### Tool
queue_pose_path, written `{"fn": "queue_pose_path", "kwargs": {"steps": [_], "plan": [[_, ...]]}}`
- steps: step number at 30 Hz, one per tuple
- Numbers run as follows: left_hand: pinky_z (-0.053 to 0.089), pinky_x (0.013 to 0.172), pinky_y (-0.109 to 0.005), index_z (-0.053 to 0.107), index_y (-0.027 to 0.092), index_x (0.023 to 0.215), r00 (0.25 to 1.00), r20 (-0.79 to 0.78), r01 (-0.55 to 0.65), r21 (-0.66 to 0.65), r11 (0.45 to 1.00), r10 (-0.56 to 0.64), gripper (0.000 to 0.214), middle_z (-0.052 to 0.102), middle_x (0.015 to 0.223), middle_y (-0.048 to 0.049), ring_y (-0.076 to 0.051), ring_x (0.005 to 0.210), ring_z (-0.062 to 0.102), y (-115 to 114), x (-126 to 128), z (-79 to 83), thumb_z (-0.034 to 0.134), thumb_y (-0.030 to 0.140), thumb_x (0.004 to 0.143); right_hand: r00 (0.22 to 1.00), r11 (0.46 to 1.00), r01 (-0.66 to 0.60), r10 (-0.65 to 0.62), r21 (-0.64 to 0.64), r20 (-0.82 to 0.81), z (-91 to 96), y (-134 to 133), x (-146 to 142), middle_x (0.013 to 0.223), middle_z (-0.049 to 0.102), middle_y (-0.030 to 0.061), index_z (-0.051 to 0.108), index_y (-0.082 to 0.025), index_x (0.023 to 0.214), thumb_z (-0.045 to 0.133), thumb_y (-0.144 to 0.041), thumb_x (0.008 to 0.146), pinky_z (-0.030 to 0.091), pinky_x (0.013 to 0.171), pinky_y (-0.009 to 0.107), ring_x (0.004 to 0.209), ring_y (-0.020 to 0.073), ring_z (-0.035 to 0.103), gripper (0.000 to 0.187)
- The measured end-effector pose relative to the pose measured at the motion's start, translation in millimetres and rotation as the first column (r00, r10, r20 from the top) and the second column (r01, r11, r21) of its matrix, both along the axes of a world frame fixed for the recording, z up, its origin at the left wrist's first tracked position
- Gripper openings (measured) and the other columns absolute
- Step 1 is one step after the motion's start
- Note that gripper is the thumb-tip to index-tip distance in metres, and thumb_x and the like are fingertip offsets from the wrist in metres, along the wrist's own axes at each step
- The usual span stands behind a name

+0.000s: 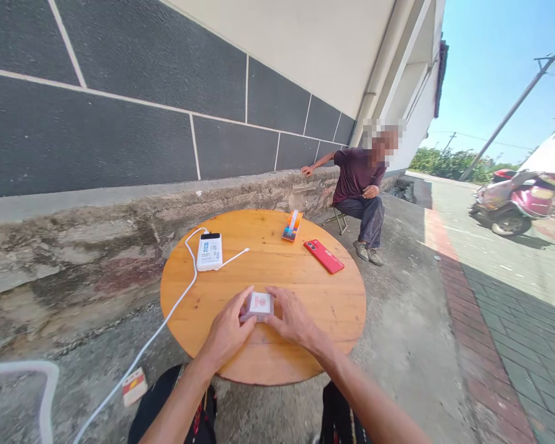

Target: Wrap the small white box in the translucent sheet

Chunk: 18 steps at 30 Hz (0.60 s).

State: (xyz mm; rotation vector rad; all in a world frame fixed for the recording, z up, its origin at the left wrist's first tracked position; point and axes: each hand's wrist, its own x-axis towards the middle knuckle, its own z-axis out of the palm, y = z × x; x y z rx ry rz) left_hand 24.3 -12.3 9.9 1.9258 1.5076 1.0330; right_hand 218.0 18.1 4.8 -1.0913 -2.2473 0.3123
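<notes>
A small clear plastic box (260, 303) with a white top printed in red, perhaps a card deck in its case, rests on the near part of a round wooden table (259, 364). My left hand (229, 327) holds its left side, thumb at the near corner and fingers along the far left. On the opposite side my right hand (292, 314) grips it, the fingers curved around its right edge. What is inside the box cannot be made out.
On the table are a white power bank (209, 253) with a cable (187, 287), a red phone (324, 256) and an orange-and-blue packet (292, 226). A seated person (358, 179) is beyond the table. A block wall (134, 92) runs along the left; a scooter (518, 200) stands right.
</notes>
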Motion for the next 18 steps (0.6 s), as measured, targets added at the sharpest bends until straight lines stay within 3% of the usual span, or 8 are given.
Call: {"fn": "queue_pose_path", "kwargs": {"steps": [7,12,14,16,18], "plan": [[0.041,0.1,-0.041,0.045,0.02,0.135,0.981,-0.099,0.164,-0.043,0.985,-0.168,0.065,0.054,0.131,-0.0105,-0.028,0.118,0.052,16,-8,15.4,0.056,0.02,0.07,0.998,1.0,-0.017,0.016,0.016,0.064,16.9,-12,6,0.132,0.054,0.0147,0.041,-0.016,0.134,0.063,-0.042,0.082,0.04,0.101,0.043,0.122,0.0268,0.049,0.062],[0.046,0.09,-0.038,0.041,0.019,0.137,0.976,-0.035,0.209,-0.101,0.973,-0.214,0.071,0.057,0.123,-0.0107,-0.024,0.101,0.058,17,-19,19.0,0.053,0.017,0.067,0.974,0.977,0.208,-0.211,0.048,0.086,14.6,3,52,0.139,0.045,0.0132,0.042,-0.021,0.135,0.05,-0.042,0.09,0.04,0.101,0.044,0.126,0.0253,0.045,0.05],[0.047,0.084,-0.035,0.037,0.019,0.139,0.972,0.046,0.235,-0.139,0.962,-0.231,0.075,0.059,0.116,-0.0098,-0.019,0.089,0.059,18,-26,15.9,0.051,0.015,0.066,0.92,0.927,0.365,-0.374,0.088,0.118,15.6,26,80,0.139,0.044,0.0151,0.047,-0.018,0.129,0.052,-0.041,0.088,0.037,0.102,0.046,0.128,0.0274,0.043,0.048],[0.047,0.076,-0.031,0.034,0.019,0.14,0.956,0.177,0.265,-0.181,0.947,-0.234,0.075,0.06,0.112,-0.0086,-0.015,0.076,0.057,21,-36,10.5,0.049,0.015,0.067,0.806,0.83,0.546,-0.557,0.111,0.198,19.6,54,104,0.139,0.044,0.0154,0.048,-0.016,0.128,0.054,-0.04,0.086,0.035,0.103,0.046,0.129,0.0287,0.041,0.048],[0.047,0.07,-0.028,0.033,0.02,0.14,0.912,0.34,0.307,-0.197,0.931,-0.228,0.072,0.059,0.114,-0.0091,-0.011,0.069,0.054,28,-44,3.8,0.048,0.015,0.069,0.688,0.741,0.667,-0.653,0.078,0.317,24.2,81,120,0.14,0.043,0.0132,0.044,-0.019,0.132,0.054,-0.044,0.085,0.033,0.102,0.046,0.129,0.0291,0.04,0.054]]}}
